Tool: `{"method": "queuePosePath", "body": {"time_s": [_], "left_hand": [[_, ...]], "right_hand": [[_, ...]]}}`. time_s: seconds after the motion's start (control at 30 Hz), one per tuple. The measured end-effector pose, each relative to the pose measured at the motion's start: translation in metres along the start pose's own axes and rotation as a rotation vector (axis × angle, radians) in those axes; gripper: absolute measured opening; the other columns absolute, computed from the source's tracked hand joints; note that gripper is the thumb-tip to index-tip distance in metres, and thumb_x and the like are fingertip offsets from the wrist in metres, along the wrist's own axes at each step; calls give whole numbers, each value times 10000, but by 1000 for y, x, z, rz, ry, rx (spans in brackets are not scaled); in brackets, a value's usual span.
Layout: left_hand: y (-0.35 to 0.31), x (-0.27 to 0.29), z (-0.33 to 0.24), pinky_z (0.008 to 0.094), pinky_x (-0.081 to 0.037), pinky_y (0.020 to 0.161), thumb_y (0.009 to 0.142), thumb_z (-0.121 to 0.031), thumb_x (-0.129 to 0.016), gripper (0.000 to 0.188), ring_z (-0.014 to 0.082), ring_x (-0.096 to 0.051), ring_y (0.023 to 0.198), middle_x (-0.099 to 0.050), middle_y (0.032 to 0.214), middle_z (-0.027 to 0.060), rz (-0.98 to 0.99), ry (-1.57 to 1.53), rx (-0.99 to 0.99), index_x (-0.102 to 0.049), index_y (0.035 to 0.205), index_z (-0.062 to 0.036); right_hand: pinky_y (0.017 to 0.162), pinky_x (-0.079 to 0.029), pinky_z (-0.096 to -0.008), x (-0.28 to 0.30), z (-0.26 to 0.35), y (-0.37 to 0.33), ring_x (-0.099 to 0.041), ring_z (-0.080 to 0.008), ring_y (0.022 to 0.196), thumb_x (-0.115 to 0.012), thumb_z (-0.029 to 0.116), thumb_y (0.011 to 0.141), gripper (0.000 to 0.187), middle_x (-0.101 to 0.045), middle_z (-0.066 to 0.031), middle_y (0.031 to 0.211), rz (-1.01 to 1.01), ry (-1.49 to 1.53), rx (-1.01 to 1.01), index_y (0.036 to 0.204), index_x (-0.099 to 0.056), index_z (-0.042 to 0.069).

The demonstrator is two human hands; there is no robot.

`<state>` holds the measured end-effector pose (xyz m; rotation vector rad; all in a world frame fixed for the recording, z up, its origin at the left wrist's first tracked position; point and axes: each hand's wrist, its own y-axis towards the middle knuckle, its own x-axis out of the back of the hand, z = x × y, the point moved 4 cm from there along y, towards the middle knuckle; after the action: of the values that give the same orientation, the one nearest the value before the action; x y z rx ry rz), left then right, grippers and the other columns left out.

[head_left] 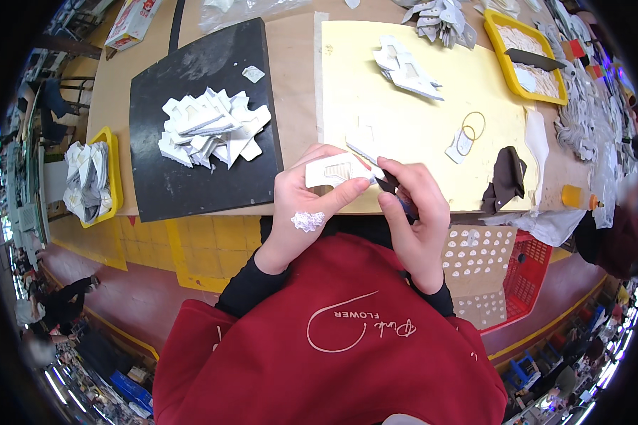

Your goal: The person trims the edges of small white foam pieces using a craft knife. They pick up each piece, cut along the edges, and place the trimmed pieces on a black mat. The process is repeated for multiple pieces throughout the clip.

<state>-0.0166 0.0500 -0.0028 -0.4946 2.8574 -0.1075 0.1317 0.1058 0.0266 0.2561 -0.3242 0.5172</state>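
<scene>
A white piece (320,174), its long axis running left to right, is pinched in the left hand (301,198) over the brown bench (294,85); the right hand (420,202) grips a dark tool (385,186) at its right end. Yellow sheet (347,78) and black board (198,60) lie beneath; reddish floor (149,297) around.

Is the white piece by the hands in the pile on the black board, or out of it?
Out: the left hand grips the white piece, thumb on top, apart from the pile on the black board.

pass: yellow sheet (411,131) beyond hands (296,190) (422,202) | blocked left: white pile (213,126) | right: dark scrap (505,178)
</scene>
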Motion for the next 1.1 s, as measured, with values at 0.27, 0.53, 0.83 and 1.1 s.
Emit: {"method": "queuePosePath", "body": {"time_s": [0.27, 0.53, 0.83, 1.1], "left_hand": [[1, 1, -12, 284, -475, 739, 777, -66, -757, 154, 183, -591, 879, -664, 906, 67, -2, 420, -301, -700, 899, 8], [-2, -1, -20, 304, -482, 704, 748, -50, -756, 165, 211, -589, 848, -661, 880, 69, -48, 591, -414, -691, 887, 9], [-1, 0, -19, 320, -485, 711, 748, -64, -747, 183, 226, -587, 850, -665, 903, 68, -37, 590, -437, -685, 906, 2], [0, 1, -20, 327, -480, 745, 763, -76, -733, 170, 239, -584, 874, -665, 913, 67, -2, 643, -451, -682, 909, -6]], "right_hand": [[632, -501, -269, -3, 3, -1, -641, -196, 716, -647, -77, 804, 329, -660, -121, 860, -37, 10, 120, 1123, -660, -1], [624, -487, -248, -8, 1, -5, -621, -159, 715, -635, -81, 824, 295, -648, -100, 858, -61, 23, 131, 1102, -674, 14], [664, -429, -193, -13, -16, -12, -544, -72, 768, -619, -33, 870, 304, -642, -72, 959, 35, 598, -301, 1172, -639, -6], [625, -399, -179, -8, -12, -4, -509, -59, 707, -624, -10, 877, 267, -642, -51, 875, 15, 213, 24, 1142, -657, -10]]}}
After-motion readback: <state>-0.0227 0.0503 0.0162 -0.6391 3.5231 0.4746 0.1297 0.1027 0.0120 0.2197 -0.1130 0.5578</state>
